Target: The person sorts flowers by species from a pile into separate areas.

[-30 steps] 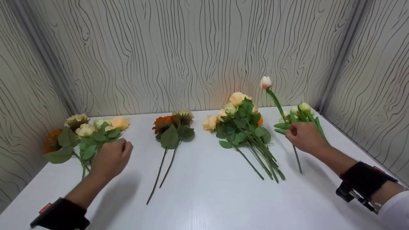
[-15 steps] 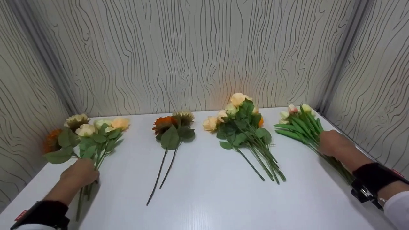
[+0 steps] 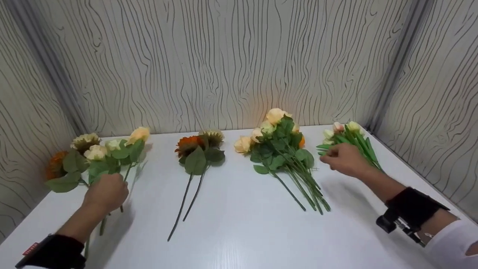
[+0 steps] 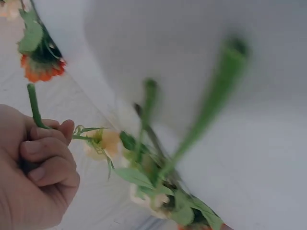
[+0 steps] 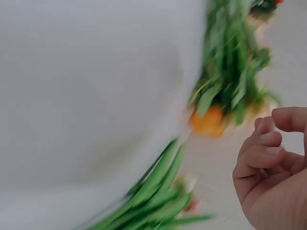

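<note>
In the head view my left hand (image 3: 106, 192) grips the stem of a peach rose (image 3: 139, 135), which is raised at a slant over the left bunch. The left wrist view shows the curled fingers (image 4: 50, 155) round a green stem (image 4: 33, 103). Beneath that hand lie pale roses (image 3: 96, 152) and an orange sunflower (image 3: 56, 164). My right hand (image 3: 345, 160) hovers near the tulips (image 3: 360, 141) at the right. Its fingers are loosely bent with nothing between them, as the right wrist view also shows.
Two sunflowers (image 3: 192, 145), one orange and one pale, lie mid-table with stems toward me. Right of them is a bunch of peach roses (image 3: 276, 116) with crossing stems. Wood-grain panels (image 3: 224, 67) enclose the white table (image 3: 224, 231) at the back and sides.
The pink tulip was held upright, then laid among the other tulips; my right hand then left the stems, moving leftward. My left hand went down to the stems and has lifted the peach rose.
</note>
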A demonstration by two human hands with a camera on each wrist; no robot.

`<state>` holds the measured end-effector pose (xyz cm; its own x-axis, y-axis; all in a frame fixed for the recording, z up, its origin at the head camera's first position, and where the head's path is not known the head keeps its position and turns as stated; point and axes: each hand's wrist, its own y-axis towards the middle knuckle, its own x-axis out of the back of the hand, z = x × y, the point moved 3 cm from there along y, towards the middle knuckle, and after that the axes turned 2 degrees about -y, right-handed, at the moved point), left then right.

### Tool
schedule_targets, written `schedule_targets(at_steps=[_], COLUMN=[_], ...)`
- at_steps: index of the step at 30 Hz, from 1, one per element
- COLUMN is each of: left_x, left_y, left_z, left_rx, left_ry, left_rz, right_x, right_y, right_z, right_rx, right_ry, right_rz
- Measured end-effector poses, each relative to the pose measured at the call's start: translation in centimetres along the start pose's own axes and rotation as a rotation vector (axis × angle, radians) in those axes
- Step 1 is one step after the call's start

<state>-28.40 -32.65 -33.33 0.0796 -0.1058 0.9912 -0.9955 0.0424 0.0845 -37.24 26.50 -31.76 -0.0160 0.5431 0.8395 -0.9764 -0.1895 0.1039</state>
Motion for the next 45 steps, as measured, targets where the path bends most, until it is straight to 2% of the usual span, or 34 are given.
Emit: schedule_targets(at_steps=[2,3,4,7,10,13,17,20,22,25,30,34,37,40,43,45], left_x=[0.4,0.7,1.1,2.0,2.5,2.6,2.6,2.7,2.7,2.8,2.3,1.7,1.5,1.5,1.7,1.7], left_y=[-0.2,-0.5,-0.7,-1.2,-1.9,-2.8,-4.4,-5.3,-5.7,-5.9,-5.9,-6.0,-5.8,-5.3,-4.4,-3.5], left_z=[-1.2,-2.0,-3.0,-6.9,-11.6,-16.0,-20.3,-22.3,-23.1,-23.6,-24.1,-24.3,-24.3,-23.7,-22.1,-20.3], left_rx=[0.029,0.082,0.094,0.051,-0.025,-0.106,-0.276,-0.416,-0.48,-0.531,-0.582,-0.59,-0.585,-0.544,-0.462,-0.399], left_ry=[-0.115,-0.259,-0.325,-0.476,-0.596,-0.736,-0.852,-0.864,-0.868,-0.884,-0.929,-0.967,-0.956,-0.906,-0.849,-0.82], left_rz=[-0.055,-0.105,-0.134,-0.253,-0.328,-0.329,-0.286,-0.258,-0.247,-0.231,-0.186,-0.142,-0.115,-0.098,-0.124,-0.17], right_x=[-1.4,-2.1,-2.7,-4.5,-5.8,-7.2,-8.5,-9.1,-9.2,-9.3,-9.4,-9.5,-9.5,-9.2,-8.8,-8.6], right_y=[0.1,0.1,0.0,-0.5,-1.8,-3.7,-6.5,-7.9,-8.5,-8.9,-8.9,-9.0,-9.0,-8.7,-8.1,-7.6], right_z=[2.7,4.1,5.5,9.8,13.9,17.2,20.2,21.4,21.7,21.7,21.2,20.9,20.7,20.3,19.4,18.8], right_rx=[-0.023,-0.031,-0.029,0.024,0.121,0.177,0.127,0.07,0.07,0.105,0.183,0.23,0.255,0.262,0.238,0.214], right_ry=[0.174,0.259,0.337,0.531,0.703,0.897,1.101,1.186,1.218,1.254,1.239,1.201,1.181,1.161,1.139,1.123], right_rz=[0.053,0.081,0.112,0.193,0.285,0.386,0.47,0.454,0.425,0.368,0.305,0.296,0.296,0.282,0.249,0.222])
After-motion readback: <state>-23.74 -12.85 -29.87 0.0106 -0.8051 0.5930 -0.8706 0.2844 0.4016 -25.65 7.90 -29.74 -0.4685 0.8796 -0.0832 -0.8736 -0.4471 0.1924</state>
